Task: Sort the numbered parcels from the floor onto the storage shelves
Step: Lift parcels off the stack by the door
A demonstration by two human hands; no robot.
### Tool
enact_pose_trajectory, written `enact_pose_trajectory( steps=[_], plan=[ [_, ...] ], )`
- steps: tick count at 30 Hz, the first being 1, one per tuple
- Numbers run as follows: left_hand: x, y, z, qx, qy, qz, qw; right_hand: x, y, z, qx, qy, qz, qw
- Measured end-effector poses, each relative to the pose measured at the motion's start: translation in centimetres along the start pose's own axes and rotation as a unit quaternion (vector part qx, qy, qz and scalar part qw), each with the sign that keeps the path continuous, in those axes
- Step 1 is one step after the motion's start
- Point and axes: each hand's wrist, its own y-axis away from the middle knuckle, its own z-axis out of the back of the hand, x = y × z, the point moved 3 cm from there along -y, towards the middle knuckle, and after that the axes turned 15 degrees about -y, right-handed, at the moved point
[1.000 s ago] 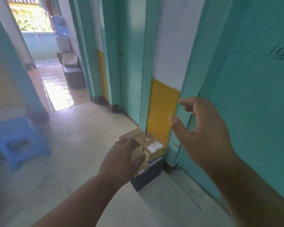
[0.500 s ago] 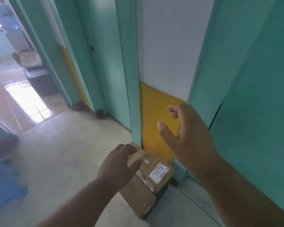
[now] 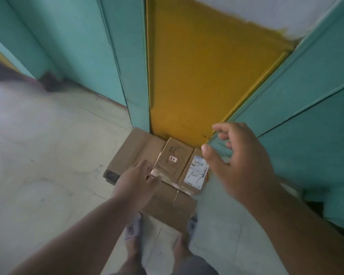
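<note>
Below, in the lower middle of the frame, brown cardboard parcels [image 3: 168, 203] are stacked on the pale floor [image 3: 48, 165] against the yellow wall panel [image 3: 197, 76]. The left hand [image 3: 136, 185] reaches down with relaxed, empty fingers (contact unclear); the right hand [image 3: 238, 163] hovers spread, probably to take the small numbered box [image 3: 174, 159].

Both arms outstretched, left hand [image 3: 136, 182] and right hand [image 3: 239, 162] empty (fingers loosely spread).

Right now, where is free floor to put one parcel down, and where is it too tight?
Bare floor lies open left of the large cardboard box, up to the teal door frame. It is crowded at the yellow wall panel, where two small parcels top the box.
</note>
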Motion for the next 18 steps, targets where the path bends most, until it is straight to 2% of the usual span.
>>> enact_pose_trajectory(
  steps=[4, 8, 13, 18],
  plan=[
    [1.0, -6.1, -6.7, 0.061, 0.017, 0.035, 0.997, -7.9, -1.2, -7.3, 0.061, 0.020, -0.092, 0.994],
    [2.1, -10.4, -13.4, 0.086, 0.103, 0.125, 0.983, -15.5, -1.8, -14.1, 0.121, 0.061, -0.122, 0.983],
    [3.0, -13.7, -18.4, 0.114, 0.247, 0.237, 0.933, -22.3, -4.3, -19.8, 0.173, 0.129, -0.126, 0.968],
    [2.8, -15.7, -20.9, 0.145, 0.366, 0.267, 0.880, -26.7, -6.1, -23.3, 0.255, 0.220, -0.142, 0.931]
  ],
)
